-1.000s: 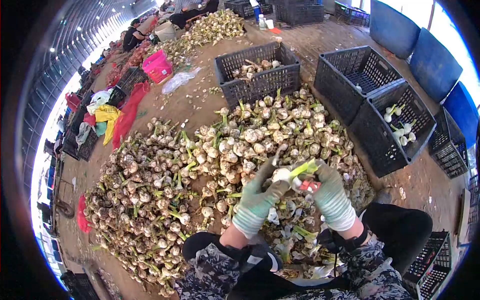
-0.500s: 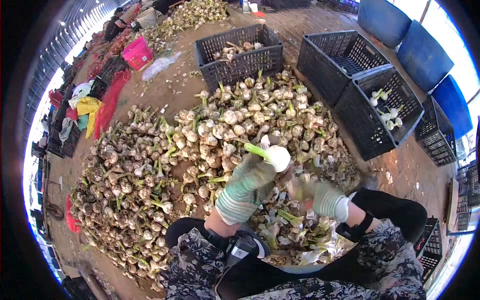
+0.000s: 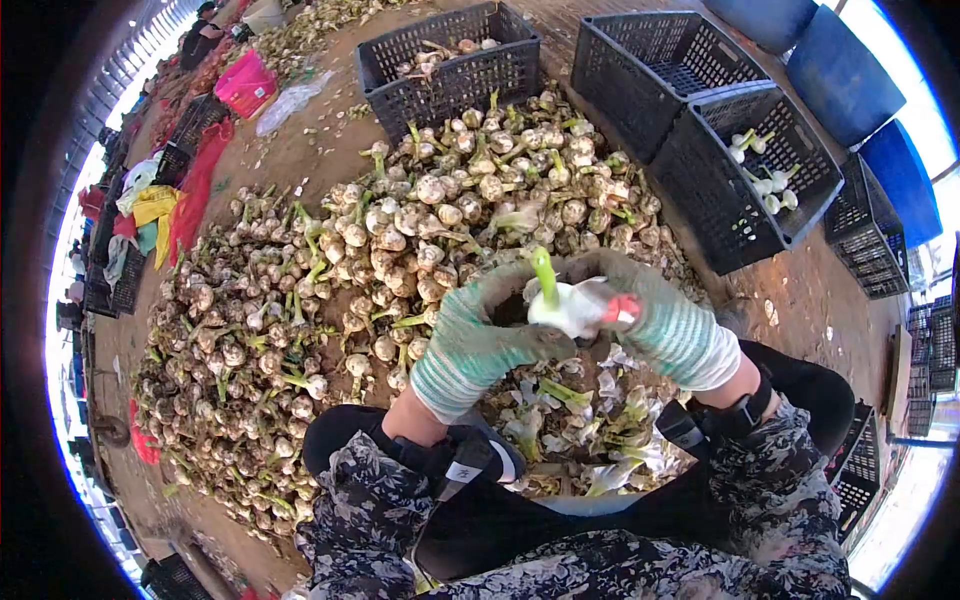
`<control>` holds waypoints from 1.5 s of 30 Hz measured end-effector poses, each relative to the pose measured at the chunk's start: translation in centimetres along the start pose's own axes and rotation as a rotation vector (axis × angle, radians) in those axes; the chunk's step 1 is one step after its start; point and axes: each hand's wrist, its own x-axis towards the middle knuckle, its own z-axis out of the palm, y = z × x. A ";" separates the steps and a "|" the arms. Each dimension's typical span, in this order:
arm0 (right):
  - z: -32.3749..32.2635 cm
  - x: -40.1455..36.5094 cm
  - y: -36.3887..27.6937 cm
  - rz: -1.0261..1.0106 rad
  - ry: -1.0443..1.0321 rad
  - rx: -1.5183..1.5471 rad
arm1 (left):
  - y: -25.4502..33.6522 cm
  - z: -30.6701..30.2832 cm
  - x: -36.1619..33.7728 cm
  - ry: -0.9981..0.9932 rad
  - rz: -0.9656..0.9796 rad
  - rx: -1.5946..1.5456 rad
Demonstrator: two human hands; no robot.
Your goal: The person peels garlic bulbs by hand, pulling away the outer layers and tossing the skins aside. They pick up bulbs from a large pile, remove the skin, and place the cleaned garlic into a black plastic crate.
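A peeled white garlic bulb (image 3: 572,308) with a short green stem is between my gloved hands, above the heap. Fingers of my left hand (image 3: 487,322), in a green-and-white striped, soiled glove, are closed round its left side. My right hand (image 3: 662,315), gloved the same way, is at the bulb's right side. It grips a small red-handled tool (image 3: 622,309); its working end is blurred against the bulb. Unpeeled garlic bulbs (image 3: 390,245) with dirty skins are piled in front and to the left. Below my hands lie peeled-off garlic skins and stems (image 3: 600,430).
A black crate (image 3: 450,85) with some garlic stands behind the heap. At right, one black crate (image 3: 745,190) holds several white bulbs, beside another crate (image 3: 625,80). Blue barrels (image 3: 845,75) stand beyond. A pink bucket (image 3: 245,84) and a person (image 3: 200,40) are far left.
My right hand has come up from the skins to the bulb. The bulb's stem has turned from pointing left to pointing up. The view has shifted somewhat.
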 end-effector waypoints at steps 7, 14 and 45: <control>-2.4 0.3 2.0 -0.358 -0.060 -0.384 | 1.3 0.6 -0.3 -0.003 -0.108 -0.079; -2.6 0.7 2.3 -0.049 0.026 -0.092 | 0.5 0.4 0.0 -0.033 -0.031 -0.058; -0.8 -0.3 1.6 0.006 0.009 0.415 | 1.5 0.3 -0.6 -0.006 -0.052 -0.093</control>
